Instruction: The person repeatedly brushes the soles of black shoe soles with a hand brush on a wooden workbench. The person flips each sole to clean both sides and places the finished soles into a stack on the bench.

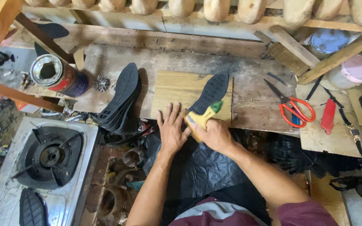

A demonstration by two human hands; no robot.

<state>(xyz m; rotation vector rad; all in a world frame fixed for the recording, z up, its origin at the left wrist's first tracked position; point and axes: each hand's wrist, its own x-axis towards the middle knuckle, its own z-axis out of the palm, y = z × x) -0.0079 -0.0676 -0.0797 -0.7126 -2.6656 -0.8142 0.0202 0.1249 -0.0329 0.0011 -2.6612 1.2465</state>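
On the wooden board (177, 90), black treaded sole (211, 93), left hand (171, 129) flat, right hand (215, 134) clutching yellow brush (202, 117).

Shoemaking workshop: wooden shoe lasts (216, 9) racked at far edge, stacked black soles (120, 98), scissors (292, 108) on scarred workbench (252, 96).

Your right hand (215, 134) is covering the heel end of the black sole (209, 94) and most of the yellow tool (202, 117), so you are not seeing what kind it is. The top edge is cutting off the row of wooden lasts (216, 9), the bottom edge the sole on the stove (32, 208)
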